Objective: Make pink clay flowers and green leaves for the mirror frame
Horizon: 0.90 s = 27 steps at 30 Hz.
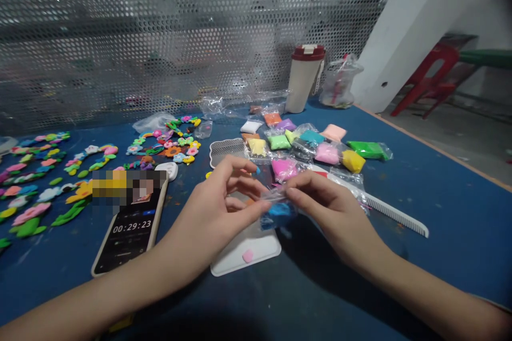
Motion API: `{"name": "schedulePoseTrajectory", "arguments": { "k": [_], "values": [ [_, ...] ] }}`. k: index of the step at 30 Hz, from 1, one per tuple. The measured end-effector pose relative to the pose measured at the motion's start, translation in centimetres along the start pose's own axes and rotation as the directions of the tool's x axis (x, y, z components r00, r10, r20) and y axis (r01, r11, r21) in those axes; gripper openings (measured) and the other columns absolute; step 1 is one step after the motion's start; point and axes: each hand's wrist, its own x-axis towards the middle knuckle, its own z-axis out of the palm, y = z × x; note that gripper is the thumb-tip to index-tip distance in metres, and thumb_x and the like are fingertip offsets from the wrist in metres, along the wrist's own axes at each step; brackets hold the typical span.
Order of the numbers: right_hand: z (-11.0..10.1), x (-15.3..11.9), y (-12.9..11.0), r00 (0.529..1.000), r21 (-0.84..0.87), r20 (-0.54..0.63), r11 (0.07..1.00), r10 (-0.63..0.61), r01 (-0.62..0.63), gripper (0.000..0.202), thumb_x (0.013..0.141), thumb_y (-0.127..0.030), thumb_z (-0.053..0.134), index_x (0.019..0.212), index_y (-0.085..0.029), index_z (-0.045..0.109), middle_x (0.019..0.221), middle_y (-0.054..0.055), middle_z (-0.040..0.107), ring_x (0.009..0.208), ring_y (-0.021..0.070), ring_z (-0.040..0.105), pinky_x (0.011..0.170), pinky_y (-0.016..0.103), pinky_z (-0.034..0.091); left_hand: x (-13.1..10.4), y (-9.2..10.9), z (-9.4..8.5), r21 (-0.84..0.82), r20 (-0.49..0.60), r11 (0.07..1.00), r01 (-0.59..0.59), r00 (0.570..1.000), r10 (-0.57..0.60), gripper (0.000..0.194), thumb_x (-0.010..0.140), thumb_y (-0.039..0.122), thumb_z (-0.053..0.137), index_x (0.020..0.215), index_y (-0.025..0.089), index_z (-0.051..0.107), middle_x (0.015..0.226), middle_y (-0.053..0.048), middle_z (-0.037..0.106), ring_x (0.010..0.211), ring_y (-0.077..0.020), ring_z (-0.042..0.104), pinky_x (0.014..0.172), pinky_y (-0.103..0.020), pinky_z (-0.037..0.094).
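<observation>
A small clear bag with blue clay (280,210) hangs between my two hands, above a white board (262,249). My left hand (222,208) pinches the bag's upper left edge with the thumb; a bit of blue sits on one of its fingertips. On the other side, my right hand (334,208) grips the bag's top edge between thumb and forefinger. A pink piece (248,256) lies on the board. Behind my hands are bagged clays, among them a magenta one (284,169), a yellow one (353,161) and a green one (366,149).
A phone (134,229) showing a timer lies left of my left arm. Colourful clay shapes (90,157) cover the left side. A white comb (396,214) lies at the right. A lidded cup (303,80) stands at the back, near a perforated metal panel (160,37).
</observation>
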Motion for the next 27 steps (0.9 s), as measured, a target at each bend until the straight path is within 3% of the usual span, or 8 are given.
{"name": "schedulePoseTrajectory", "arguments": {
  "k": [3,9,15,22,27],
  "values": [
    [0.0,-0.1,-0.1,1.000,-0.062,-0.001,0.998,-0.017,0.017,0.008,0.083,-0.029,0.057,0.079,-0.023,0.062,0.075,-0.002,0.061,0.070,0.0122,0.057,0.064,0.022,0.043,-0.2,0.2,0.2,-0.039,-0.005,0.999,0.009,1.000,-0.009,0.026,0.079,0.023,0.064,0.099,0.023,0.047,0.081,0.002,0.066,0.083,-0.0147,0.064,0.071,-0.024,0.051],
    [-0.4,-0.2,-0.4,0.999,-0.191,-0.027,0.981,-0.025,0.020,0.009,0.080,-0.027,0.062,0.073,-0.022,0.064,0.071,-0.002,0.065,0.066,0.0132,0.058,0.062,0.024,0.043,-0.2,0.5,-0.2,-0.032,-0.117,0.999,-0.004,0.993,0.000,0.029,0.077,0.024,0.066,0.100,0.024,0.048,0.071,0.005,0.068,0.072,-0.0143,0.067,0.066,-0.024,0.051],
    [-0.3,-0.3,-0.6,0.993,-0.235,-0.045,0.967,-0.109,0.096,0.011,0.084,-0.025,0.056,0.074,-0.021,0.061,0.070,-0.002,0.063,0.065,0.0125,0.056,0.060,0.023,0.041,0.2,0.1,-0.3,0.014,-0.098,1.000,-0.013,0.995,0.014,0.034,0.076,0.021,0.067,0.104,0.025,0.048,0.072,0.005,0.068,0.071,-0.0139,0.066,0.066,-0.023,0.051],
    [0.0,-0.3,-0.2,0.992,-0.248,0.015,0.960,-0.128,0.128,0.013,0.088,-0.021,0.050,0.075,-0.020,0.054,0.072,-0.003,0.057,0.068,0.0099,0.052,0.061,0.020,0.039,-0.4,0.0,0.4,0.094,-0.078,0.995,-0.018,0.997,0.026,0.018,0.082,0.018,0.060,0.091,0.024,0.046,0.070,0.007,0.059,0.069,-0.0090,0.061,0.064,-0.018,0.047],
    [0.0,-0.2,0.0,0.986,-0.227,0.098,0.962,-0.132,0.151,0.008,0.085,-0.022,0.055,0.078,-0.020,0.057,0.074,-0.003,0.061,0.069,0.0090,0.054,0.063,0.019,0.040,-0.4,-0.2,0.8,0.015,-0.020,0.999,-0.030,0.999,0.031,0.024,0.083,0.017,0.057,0.101,0.025,0.044,0.077,0.006,0.060,0.074,-0.0101,0.060,0.068,-0.021,0.047]
  ]
}}
